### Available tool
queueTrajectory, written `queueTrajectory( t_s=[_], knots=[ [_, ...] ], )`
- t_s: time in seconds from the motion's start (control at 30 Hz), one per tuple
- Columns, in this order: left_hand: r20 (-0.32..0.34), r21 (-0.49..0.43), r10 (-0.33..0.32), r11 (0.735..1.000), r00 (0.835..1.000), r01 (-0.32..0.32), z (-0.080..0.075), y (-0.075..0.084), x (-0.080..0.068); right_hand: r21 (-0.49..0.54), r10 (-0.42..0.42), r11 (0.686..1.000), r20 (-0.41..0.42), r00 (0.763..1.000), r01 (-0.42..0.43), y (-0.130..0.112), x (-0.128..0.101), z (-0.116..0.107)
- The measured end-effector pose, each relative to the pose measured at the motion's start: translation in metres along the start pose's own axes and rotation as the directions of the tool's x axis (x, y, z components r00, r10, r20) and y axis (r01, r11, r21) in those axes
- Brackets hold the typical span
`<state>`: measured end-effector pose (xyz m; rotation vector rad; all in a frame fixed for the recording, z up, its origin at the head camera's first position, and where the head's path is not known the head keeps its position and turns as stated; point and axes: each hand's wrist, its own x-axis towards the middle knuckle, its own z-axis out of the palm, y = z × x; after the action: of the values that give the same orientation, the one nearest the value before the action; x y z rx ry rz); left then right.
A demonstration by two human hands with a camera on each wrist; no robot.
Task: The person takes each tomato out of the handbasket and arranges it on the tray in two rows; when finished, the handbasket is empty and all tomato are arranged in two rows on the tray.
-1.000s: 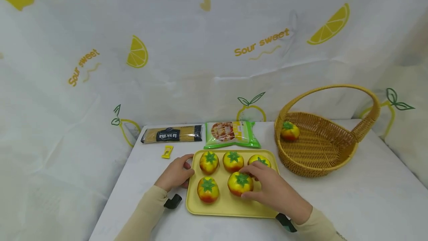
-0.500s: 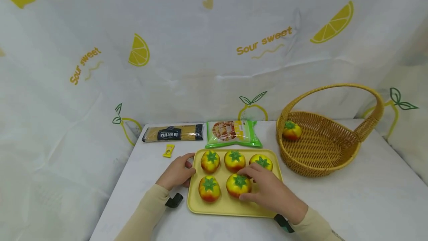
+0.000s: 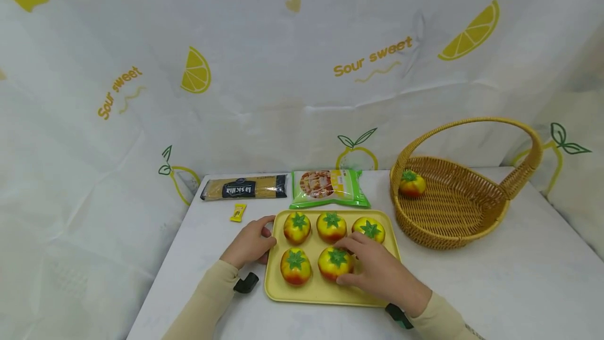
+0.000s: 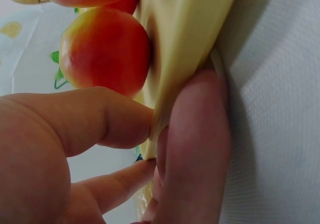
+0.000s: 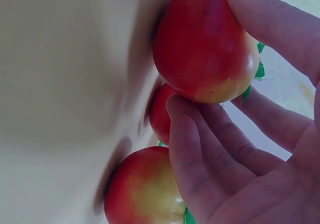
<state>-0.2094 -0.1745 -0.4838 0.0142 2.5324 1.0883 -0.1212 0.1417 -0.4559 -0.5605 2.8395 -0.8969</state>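
Note:
In the head view my left hand [image 3: 249, 242] grips the left edge of a yellow tray [image 3: 325, 298]; the left wrist view shows the fingers and thumb pinching the tray's rim [image 4: 195, 39]. My right hand [image 3: 377, 267] holds a yellow-and-red tomato-like fruit [image 3: 334, 265] with a green star-shaped leaf top, thumb on the near side and fingers on the far side. In the right wrist view that fruit [image 5: 200, 49] sits close against the tray. At the left of the same row is another such fruit [image 3: 295, 266]. Behind lies a row of three, the right one [image 3: 370, 227] partly covered by my right hand.
A wicker basket [image 3: 453, 224] with a tall handle stands at the right, one similar fruit [image 3: 412, 183] inside. Along the back lie a spaghetti pack [image 3: 264, 188] and a green-edged food bag [image 3: 330, 189]. A small yellow wrapped candy [image 3: 238, 212] lies left of the tray.
My right hand has shifted the held fruit slightly left and nearer on the tray. The left hand keeps its grip on the tray's edge.

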Motion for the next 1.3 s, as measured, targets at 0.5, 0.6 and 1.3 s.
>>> queueTrajectory(
  t_s=[0.5, 0.6, 1.3],
  knots=[
    [0.0, 0.016, 0.003, 1.0, 1.0, -0.003, 0.0, 0.001, 0.0, 0.002, 0.023, 1.0, 0.031, 0.999, -0.023, -0.003, -0.001, -0.003],
    [0.001, 0.014, 0.002, 1.0, 1.0, -0.002, 0.0, 0.001, 0.0, 0.001, 0.016, 1.0, 0.028, 0.999, -0.016, -0.004, -0.002, -0.006],
    [-0.006, 0.015, 0.001, 1.0, 1.0, -0.001, 0.001, -0.001, 0.0, -0.089, 0.117, 0.986, -0.214, 0.97, -0.139, 0.073, -0.01, -0.14]
  ],
)
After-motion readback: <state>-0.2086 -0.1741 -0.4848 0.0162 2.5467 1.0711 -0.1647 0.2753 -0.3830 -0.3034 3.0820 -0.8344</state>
